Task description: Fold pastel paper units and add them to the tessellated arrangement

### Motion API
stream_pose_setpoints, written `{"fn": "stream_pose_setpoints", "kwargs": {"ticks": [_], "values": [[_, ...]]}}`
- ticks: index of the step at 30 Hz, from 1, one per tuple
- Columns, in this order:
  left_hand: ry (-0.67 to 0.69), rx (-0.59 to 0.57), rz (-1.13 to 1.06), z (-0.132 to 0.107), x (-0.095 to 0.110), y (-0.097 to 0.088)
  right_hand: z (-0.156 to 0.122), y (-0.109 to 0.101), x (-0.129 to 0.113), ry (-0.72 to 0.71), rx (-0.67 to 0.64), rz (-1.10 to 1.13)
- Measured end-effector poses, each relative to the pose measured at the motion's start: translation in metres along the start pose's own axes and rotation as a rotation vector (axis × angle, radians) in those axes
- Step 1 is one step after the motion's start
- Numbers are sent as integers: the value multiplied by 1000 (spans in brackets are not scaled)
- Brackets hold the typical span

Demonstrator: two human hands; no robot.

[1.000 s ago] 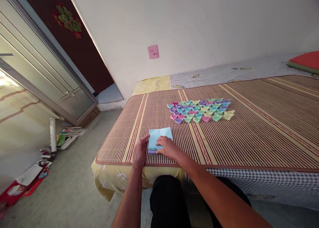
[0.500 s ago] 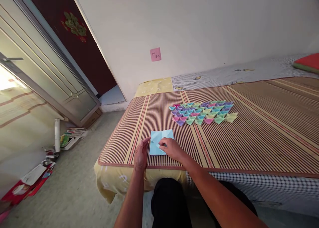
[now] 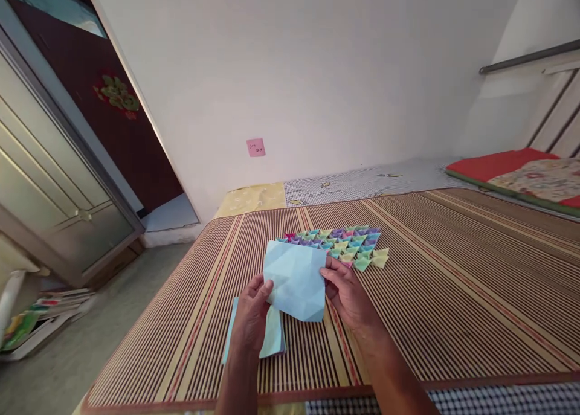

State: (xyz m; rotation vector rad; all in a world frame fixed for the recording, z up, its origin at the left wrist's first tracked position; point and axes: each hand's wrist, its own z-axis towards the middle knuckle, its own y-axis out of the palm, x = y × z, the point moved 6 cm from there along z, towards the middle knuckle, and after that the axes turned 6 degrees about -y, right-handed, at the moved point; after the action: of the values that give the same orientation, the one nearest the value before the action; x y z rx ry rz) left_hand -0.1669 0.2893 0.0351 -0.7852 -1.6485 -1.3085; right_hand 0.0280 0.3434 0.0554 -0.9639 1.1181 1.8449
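Note:
A light-blue square sheet of paper [image 3: 296, 282] with faint creases is held up between both hands, above the mat. My left hand [image 3: 254, 309] pinches its left edge, thumb on the near face. At the right edge, the thumb and fingers of my right hand [image 3: 347, 288] grip the sheet. Beneath my left hand and wrist lies a stack of pale blue-green paper [image 3: 273, 336], partly covered by them. Behind the sheet stand rows of small folded paper boats [image 3: 362, 261] in several colours, some hidden by the raised paper.
A striped bamboo mat [image 3: 435, 306] covers the bed. A pink note [image 3: 255, 147] is stuck on the wall. At the far right lies a red-and-floral folded quilt or cushion [image 3: 521, 167]. Books [image 3: 49, 318] sit on the floor at left, near the door.
The light-blue sheet has come up off the stack and is now held in both hands. My left hand has closed on its edge. The view has tilted up and turned right.

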Motion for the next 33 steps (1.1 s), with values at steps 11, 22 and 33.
{"fn": "stream_pose_setpoints", "kwargs": {"ticks": [11,22,33], "values": [[115,37,292,40,6,27,26,-64,-9,-99,166,-258],[-113,-91,228,23,-16,29,19,-53,-8,82,-4,-203],[3,99,128,28,-8,8,20,-44,-4,-29,-102,-439]]}}
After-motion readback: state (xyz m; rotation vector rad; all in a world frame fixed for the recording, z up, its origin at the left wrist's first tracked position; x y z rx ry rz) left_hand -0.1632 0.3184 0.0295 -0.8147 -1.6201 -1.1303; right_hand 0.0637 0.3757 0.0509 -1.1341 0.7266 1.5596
